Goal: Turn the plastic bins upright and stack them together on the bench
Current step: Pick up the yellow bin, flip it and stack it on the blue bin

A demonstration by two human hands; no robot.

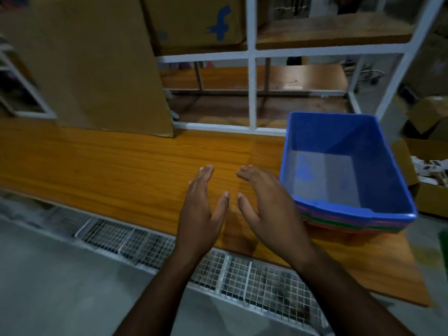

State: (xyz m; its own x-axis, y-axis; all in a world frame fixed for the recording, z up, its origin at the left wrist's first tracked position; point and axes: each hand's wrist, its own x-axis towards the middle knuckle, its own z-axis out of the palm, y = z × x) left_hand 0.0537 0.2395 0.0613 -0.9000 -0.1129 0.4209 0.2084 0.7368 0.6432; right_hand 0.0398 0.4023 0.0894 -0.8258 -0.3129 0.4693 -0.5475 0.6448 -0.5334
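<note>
One stack of bins [349, 166] stands upright at the right end of the wooden bench [121, 166], a blue bin on top with its open mouth up. Beneath its rim show the nested edges of others in pink, green and red; at least three, though the bands are too thin and blurred for a sure count. Two bare hands hover over the bench just left of the stack. The left hand [202, 209] and the right hand [269, 209] are both spread flat, palms down, fingers together and thumbs angled toward each other, gripping nothing. The right hand overlaps the stack's near left corner in the view, so contact there cannot be told. A large sheet of cardboard [97, 69] leans upright at the back of the bench, hiding what lies behind it. One box [198, 20] printed with a blue letter sits on the white rack [252, 93] beyond, cut off by the top edge. Wire mesh [218, 270] runs below the bench's front edge.
</note>
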